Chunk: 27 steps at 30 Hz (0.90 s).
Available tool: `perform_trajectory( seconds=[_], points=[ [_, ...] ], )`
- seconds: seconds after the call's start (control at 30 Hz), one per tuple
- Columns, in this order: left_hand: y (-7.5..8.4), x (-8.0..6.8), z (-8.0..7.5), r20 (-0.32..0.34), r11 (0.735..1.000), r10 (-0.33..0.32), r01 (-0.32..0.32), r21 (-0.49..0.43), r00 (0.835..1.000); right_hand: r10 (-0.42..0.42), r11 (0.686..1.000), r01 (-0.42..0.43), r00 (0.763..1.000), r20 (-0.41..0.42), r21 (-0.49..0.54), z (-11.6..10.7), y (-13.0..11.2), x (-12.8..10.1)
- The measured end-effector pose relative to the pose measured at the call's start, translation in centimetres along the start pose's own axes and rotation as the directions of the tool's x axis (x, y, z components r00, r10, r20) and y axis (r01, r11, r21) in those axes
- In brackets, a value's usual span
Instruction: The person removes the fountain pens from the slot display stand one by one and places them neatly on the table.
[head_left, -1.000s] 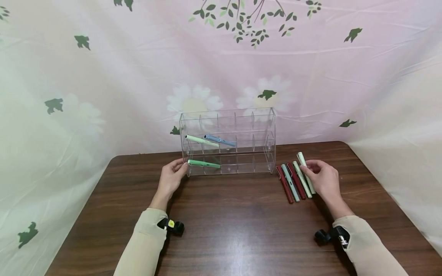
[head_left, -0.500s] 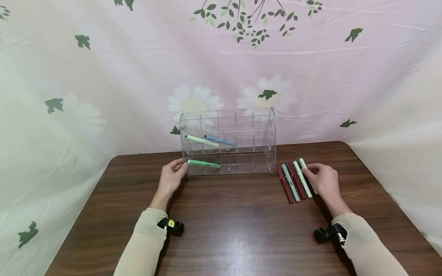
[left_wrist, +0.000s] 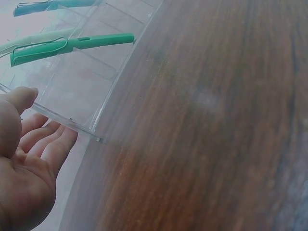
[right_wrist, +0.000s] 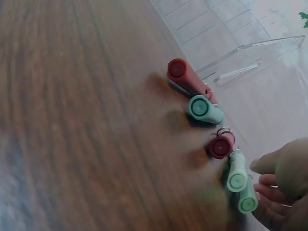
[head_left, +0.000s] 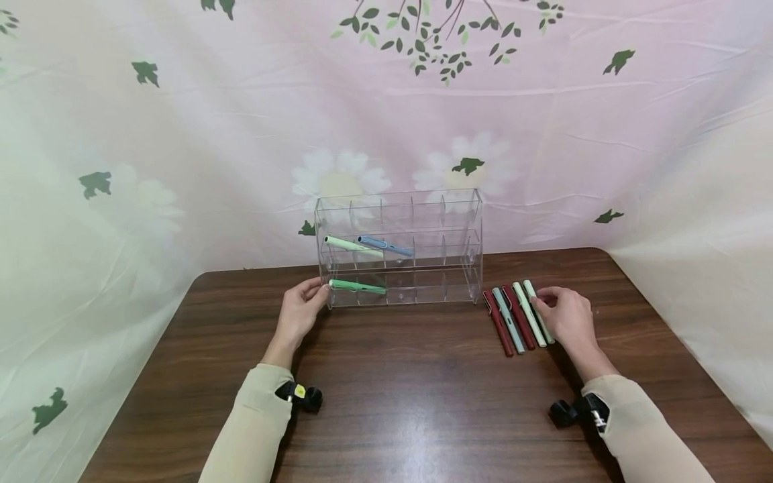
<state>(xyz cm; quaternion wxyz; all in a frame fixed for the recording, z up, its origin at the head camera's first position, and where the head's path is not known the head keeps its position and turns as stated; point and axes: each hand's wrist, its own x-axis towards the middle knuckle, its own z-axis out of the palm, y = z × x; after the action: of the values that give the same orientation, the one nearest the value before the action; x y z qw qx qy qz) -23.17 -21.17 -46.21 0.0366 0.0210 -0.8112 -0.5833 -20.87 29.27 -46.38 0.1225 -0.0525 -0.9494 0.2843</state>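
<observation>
At the left end of the clear acrylic pen rack (head_left: 447, 294), my left hand (head_left: 298, 314) pinches the side wall; the left wrist view shows the thumb (left_wrist: 25, 97) on one face and fingers behind it. My right hand (head_left: 565, 318) pinches the outermost pale green pen (head_left: 529, 288), which lies on the table and is partly covered by the fingers. Beside it lie another pale green pen (head_left: 529, 314), a dark red pen (head_left: 523, 316), a grey-blue pen (head_left: 509, 320) and a second dark red pen (head_left: 498, 324), roughly parallel.
In the rack's lower tier lies a green pen (head_left: 357, 287). A pale green pen (head_left: 344, 243) and a blue pen (head_left: 384, 245) slant in the tier above. Behind the brown wooden table (head_left: 398, 402) hangs a printed cloth (head_left: 241, 134).
My right hand has drawn the outermost pale green pen toward the table's front and down beside the other pens. My left hand stays at the rack.
</observation>
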Motion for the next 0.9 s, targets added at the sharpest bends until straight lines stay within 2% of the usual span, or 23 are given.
perform_trajectory(
  seconds=[0.13,0.23,0.63,0.9],
  points=[
    [0.0,-0.1,0.0,0.002,1.0,0.0,0.0,-0.005,1.0,-0.049,0.998,0.051,0.995,-0.087,0.024,-0.3,-0.2,-0.1],
    [0.0,-0.1,0.0,0.001,1.0,-0.004,0.004,-0.013,1.0,-0.066,0.997,0.072,0.991,-0.12,0.041,-0.4,-0.6,-0.2],
    [0.2,0.0,0.1,0.006,0.999,-0.016,0.016,-0.028,1.0,-0.079,0.986,0.102,0.982,-0.172,0.129,-0.6,-2.5,-0.8],
    [0.2,-0.2,0.1,0.009,0.999,-0.028,0.028,-0.025,1.0,-0.167,0.946,0.218,0.963,-0.213,0.241,-0.9,-4.7,-0.9]
  ],
)
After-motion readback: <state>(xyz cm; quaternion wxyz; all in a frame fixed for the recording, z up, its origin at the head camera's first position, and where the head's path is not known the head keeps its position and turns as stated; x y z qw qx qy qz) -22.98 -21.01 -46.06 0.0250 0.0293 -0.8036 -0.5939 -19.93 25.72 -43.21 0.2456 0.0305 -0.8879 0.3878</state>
